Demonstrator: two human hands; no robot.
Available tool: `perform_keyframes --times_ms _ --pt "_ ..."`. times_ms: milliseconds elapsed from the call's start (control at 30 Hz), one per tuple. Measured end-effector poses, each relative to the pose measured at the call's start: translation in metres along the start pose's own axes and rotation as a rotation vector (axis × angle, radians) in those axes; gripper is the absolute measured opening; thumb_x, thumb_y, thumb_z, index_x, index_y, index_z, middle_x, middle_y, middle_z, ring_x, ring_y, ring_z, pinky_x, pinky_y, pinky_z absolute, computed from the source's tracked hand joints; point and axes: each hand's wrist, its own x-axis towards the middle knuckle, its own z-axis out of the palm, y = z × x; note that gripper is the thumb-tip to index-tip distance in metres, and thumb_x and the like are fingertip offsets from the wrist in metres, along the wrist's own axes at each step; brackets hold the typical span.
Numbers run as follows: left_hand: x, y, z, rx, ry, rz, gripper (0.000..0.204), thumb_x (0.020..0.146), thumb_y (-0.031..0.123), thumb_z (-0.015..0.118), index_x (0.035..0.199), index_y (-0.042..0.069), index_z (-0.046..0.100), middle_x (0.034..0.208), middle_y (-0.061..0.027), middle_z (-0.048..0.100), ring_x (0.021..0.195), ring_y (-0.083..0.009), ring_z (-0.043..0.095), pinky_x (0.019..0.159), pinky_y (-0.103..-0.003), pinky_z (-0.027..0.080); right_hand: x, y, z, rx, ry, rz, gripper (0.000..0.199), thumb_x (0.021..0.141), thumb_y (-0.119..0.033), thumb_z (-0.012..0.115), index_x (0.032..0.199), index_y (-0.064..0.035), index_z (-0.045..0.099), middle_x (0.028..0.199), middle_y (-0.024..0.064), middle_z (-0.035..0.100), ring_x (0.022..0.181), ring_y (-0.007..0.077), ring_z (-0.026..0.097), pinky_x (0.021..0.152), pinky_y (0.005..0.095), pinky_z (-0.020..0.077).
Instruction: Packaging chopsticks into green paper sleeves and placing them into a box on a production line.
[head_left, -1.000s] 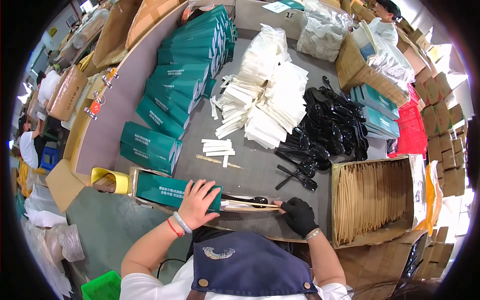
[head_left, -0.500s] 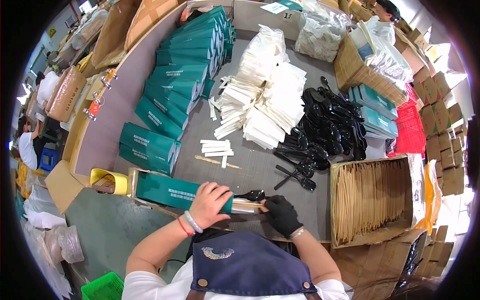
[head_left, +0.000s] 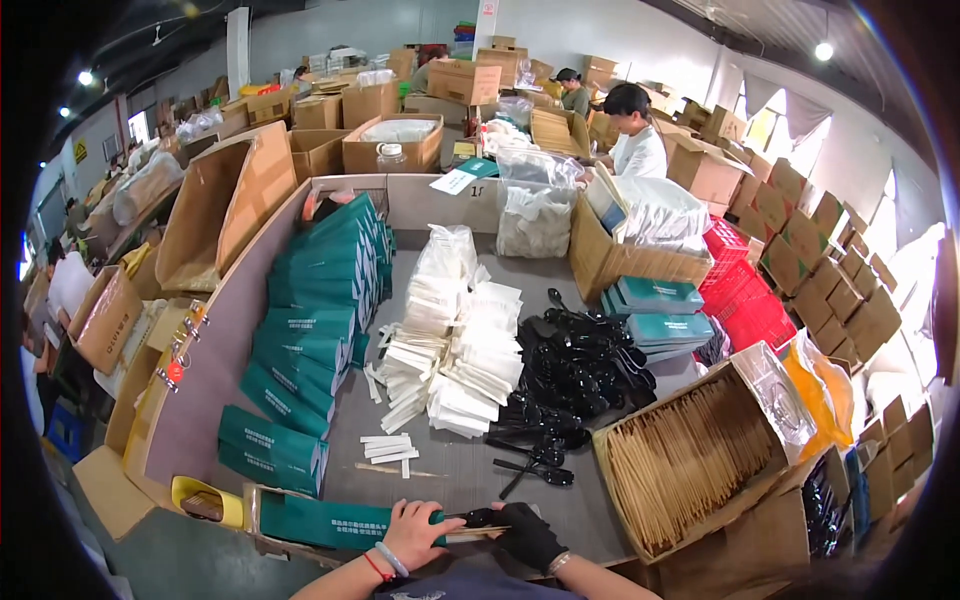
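- The long dark-green paper sleeve with pale lettering [head_left: 325, 522] lies along the desk's [head_left: 450, 475] near edge; its right end is partly hidden beneath the left hand [head_left: 412, 535].
- Just right of the sleeve, a shiny black plastic spoon [head_left: 482, 517] and thin tan wooden sticks [head_left: 478, 531] show only in part; the right hand in a black glove [head_left: 528, 538] covers the sticks' outer ends.
- The left fingers, bare and slightly apart, bend over the sleeve's right end and touch it; how firmly they grip cannot be told.
- The right fingers pinch the sticks; the glove blurs their outline, and whether they touch the spoon is unclear.
- Beyond the sleeve lie short white strips [head_left: 388, 447], then a heap of white paper packets [head_left: 465, 350].
- Far to the sleeve's right, an open brown cardboard box [head_left: 625, 500] holds many more sticks.
- The person's forearms, near the sleeve, are cut off below.
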Motion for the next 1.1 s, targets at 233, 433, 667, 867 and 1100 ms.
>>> perform_keyframes --times_ms 233,433,667,867,1100 --pt "0.007 0.005 0.002 0.067 -0.034 0.011 0.068 0.067 0.031 0.08 0.13 0.03 0.055 0.12 -0.0105 0.053 0.112 -0.0311 0.05 0.096 -0.047 0.036 0.006 -0.032 0.003 0.181 -0.195 -0.066 0.039 0.08 -0.02 0.072 0.117 -0.0124 0.062 0.102 0.0124 0.062 0.102 0.0294 0.061 0.087 0.0357 0.0497" --pt "0.007 0.0 0.004 -0.02 -0.023 0.039 0.061 0.067 0.027 0.08 0.123 0.024 0.057 0.118 -0.0099 0.054 0.108 -0.0295 0.053 0.092 -0.043 0.04 -0.001 -0.027 -0.002 -0.119 -0.089 -0.07 0.024 0.073 -0.027 0.075 0.089 -0.0101 0.068 0.086 0.0086 0.065 0.087 0.0279 0.062 0.075 0.0361 0.0508" --pt "0.014 -0.011 0.005 -0.124 -0.05 0.06 0.055 0.068 0.023 0.078 0.118 0.02 0.057 0.122 -0.0035 0.053 0.109 -0.0258 0.053 0.089 -0.04 0.044 0.025 -0.03 0.037 0.12 -0.157 -0.091 0.034 0.068 -0.035 0.081 0.087 -0.0098 0.067 0.084 0.0113 0.065 0.085 0.0313 0.061 0.073 0.0402 0.0484" --pt "0.015 -0.009 0.005 0.028 -0.088 0.438 0.03 0.078 0.02 0.063 0.107 0.016 0.057 0.118 -0.0025 0.05 0.108 -0.0284 0.05 0.077 -0.043 0.049 0.021 -0.028 0.005 -0.614 -0.184 -0.363 0.063 0.062 -0.052 0.077 0.112 -0.0159 0.064 0.103 0.0073 0.064 0.1 0.0277 0.059 0.084 0.0469 0.0425" --pt "0.043 0.001 -0.041 0.246 -0.149 0.51 0.004 0.078 0.018 0.06 0.081 0.016 0.062 0.095 0.0 0.054 0.098 -0.0247 0.051 0.068 -0.037 0.052 0.02 -0.055 -0.04 -0.559 -0.113 -0.227 0.058 0.059 -0.049 0.081 0.104 -0.0155 0.064 0.097 0.009 0.062 0.097 0.0296 0.059 0.081 0.0455 0.0433"
